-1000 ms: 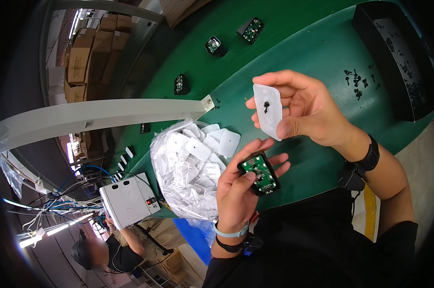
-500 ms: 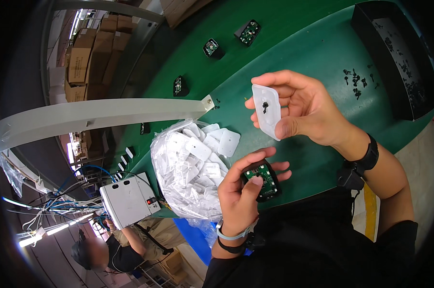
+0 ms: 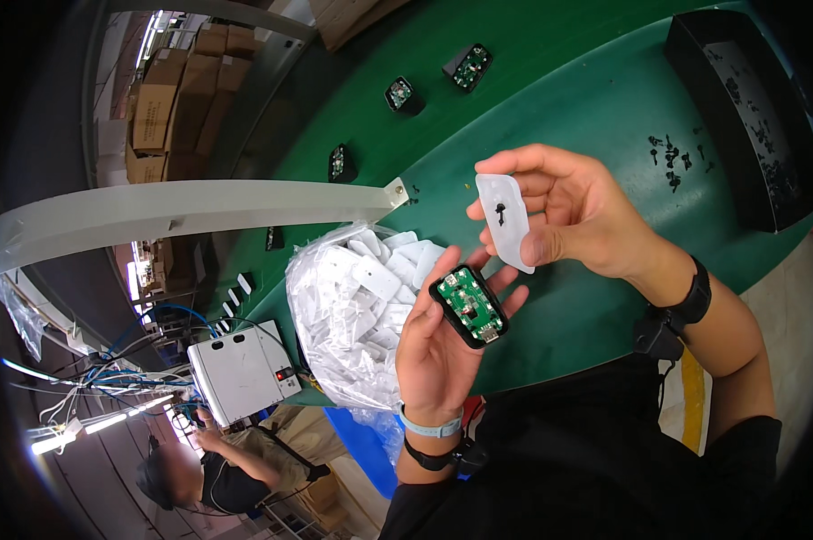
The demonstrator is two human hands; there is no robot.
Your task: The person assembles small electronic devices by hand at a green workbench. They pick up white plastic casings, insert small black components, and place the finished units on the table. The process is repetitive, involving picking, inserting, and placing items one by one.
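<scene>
A small black case with a green circuit board (image 3: 469, 304) rests in my left hand (image 3: 435, 364). The fingers curl round the case's edges, and the board faces up with a metal port at its near end. My right hand (image 3: 595, 216) pinches a thin, whitish plastic cover (image 3: 512, 243) between thumb and fingers. On that cover's face lies a small black part (image 3: 501, 214). The cover is tilted on edge, a little above and right of the case, apart from it. Below my left hand's far side sits a clear bag of white plastic covers (image 3: 352, 306).
Several small black parts (image 3: 671, 157) lie loose on the green table (image 3: 568, 117), near a black tray (image 3: 739, 171) holding more. More black cases with boards (image 3: 469, 67) stand at the back. A pale metal bar (image 3: 271, 205) crosses the left; a grey box (image 3: 244, 373) with cables stands below it.
My left thumb has moved off the circuit board, and the case has turned and shifted up and left, showing more of the board. My right hand with the cover has moved slightly down and right.
</scene>
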